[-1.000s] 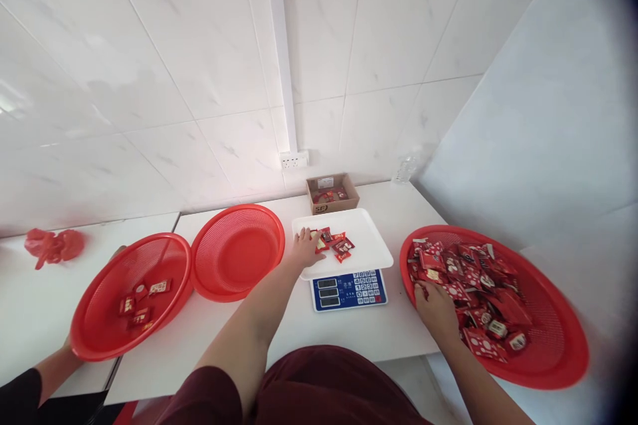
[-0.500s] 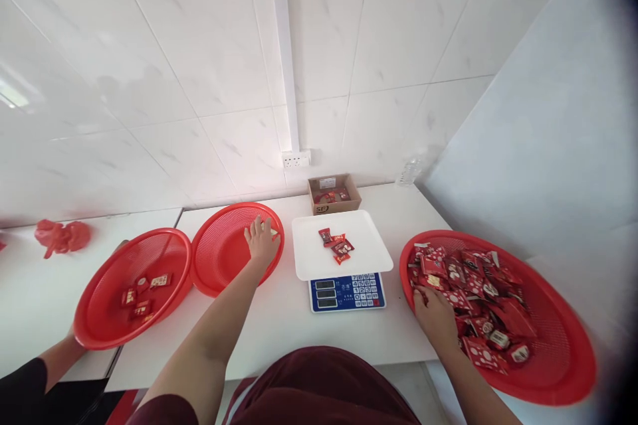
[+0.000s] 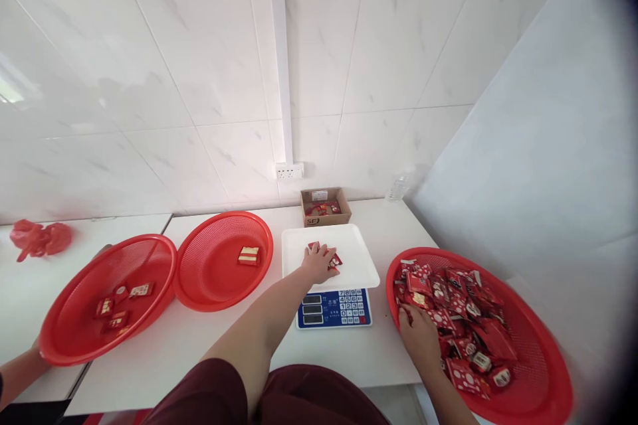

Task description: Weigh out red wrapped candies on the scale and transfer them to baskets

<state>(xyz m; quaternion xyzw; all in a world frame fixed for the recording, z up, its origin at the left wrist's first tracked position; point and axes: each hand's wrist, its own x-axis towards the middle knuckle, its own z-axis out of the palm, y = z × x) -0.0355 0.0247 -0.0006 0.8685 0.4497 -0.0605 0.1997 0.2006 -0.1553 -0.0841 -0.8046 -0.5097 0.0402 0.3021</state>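
My left hand (image 3: 319, 264) is over the white scale tray (image 3: 359, 275), its fingers apart and reaching down onto several red wrapped candies (image 3: 335, 260) that it partly covers. Beneath the tray is the blue keypad of a digital scale (image 3: 333, 309). At the near-left rim of the right red basket (image 3: 543, 372), my right hand (image 3: 417, 335) has its fingers curled among a heap of red candy packets (image 3: 466, 309); what they grip is hidden. One red-and-cream candy (image 3: 248, 255) lies in the middle red basket (image 3: 214, 279).
A left red basket (image 3: 149, 312) with several candies is tilted, with another person's hand (image 3: 37, 352) at its side. Behind the scale stands a small cardboard box (image 3: 312, 220). A red plastic bag (image 3: 42, 238) lies far left, and a wall socket (image 3: 290, 170) is above the table.
My left hand has moved right, from the middle basket to the candies on the scale tray. A candy now shows in that basket. My right hand stays at the right basket. The view has shifted slightly.
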